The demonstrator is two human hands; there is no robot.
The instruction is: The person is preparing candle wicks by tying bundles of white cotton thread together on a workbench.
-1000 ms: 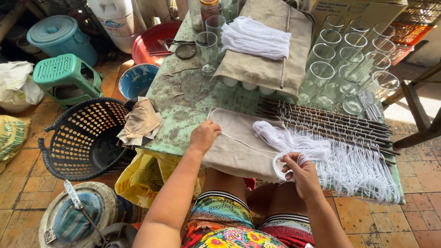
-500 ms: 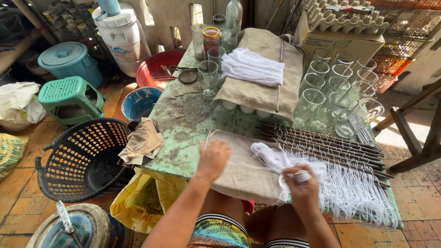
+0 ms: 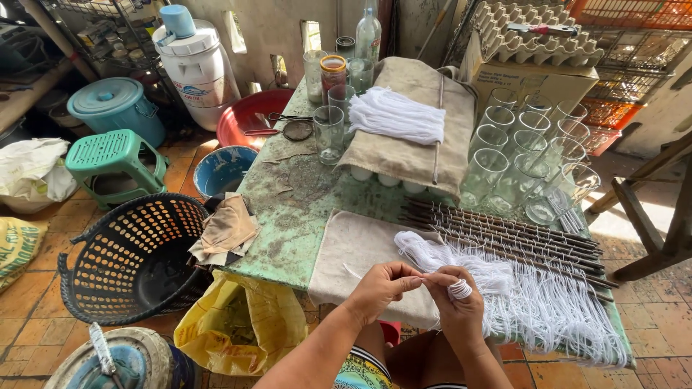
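The left hand (image 3: 380,287) pinches a white string (image 3: 425,274) in a closed grip at the worktop's (image 3: 303,209) near edge. The right hand (image 3: 454,299) has string looped around a finger, its grip pinching the same strand, just before the loose string pile (image 3: 533,302) and metal rods (image 3: 504,230).

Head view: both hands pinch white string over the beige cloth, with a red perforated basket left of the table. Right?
Not quite: the head view shows the perforated basket is black, not red. Both the left hand and right hand do pinch white string over the beige cloth.

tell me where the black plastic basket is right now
In the head view, the black perforated basket sits on the tiled floor to the person's left, below the green table edge, just under the green stool and beside a yellow bag.
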